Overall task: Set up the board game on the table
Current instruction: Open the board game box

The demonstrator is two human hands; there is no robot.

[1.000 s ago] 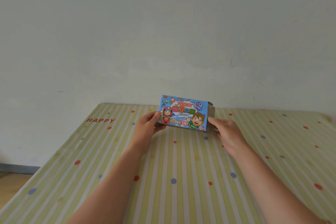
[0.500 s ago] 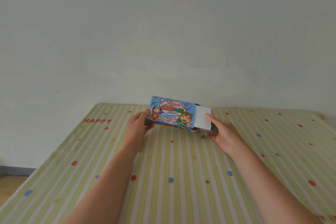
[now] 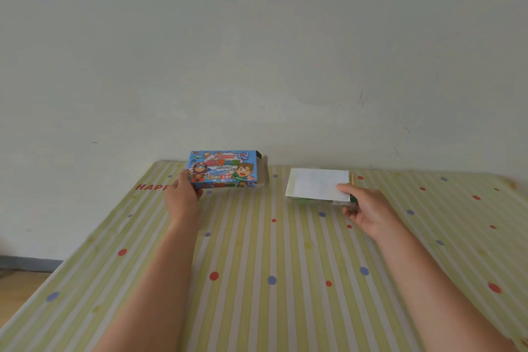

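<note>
table (image 3: 257, 294): a green-striped cloth with red and blue dots covers it to the far wall; the word "happ…" shows in red near your left hand, and the whole middle stretch between your forearms is bare, so lay the game out there.
box (image 3: 224, 170): the blue cartoon-printed sleeve sits at the far left, tilted up on its lower edge, its right end open and dark; it looks emptied, so put it down flat at the far edge, out of the play area.
inner tray (image 3: 317, 184): the white-topped contents sit well apart from the box, to its right, low over the cloth; whether they rest on it or hover just above cannot be told. a green edge and something clear show underneath, too blurred to name.
left hand (image 3: 183, 197): your fingers are closed on the box's left end, thumb on the printed face. loosen only once the box lies flat, or it will tip over.
right hand (image 3: 368, 208): your thumb is pressed on the white top at its near right corner, with fingers curled beneath, clamping the stack. that is a corner hold on a layered bundle, so keep it level and lower it fully onto the cloth before you let go.
next move, as a judgement: set the stack down toward the centre, then lift the white sheet with both hands so loose pieces underneath do not slide off.
</note>
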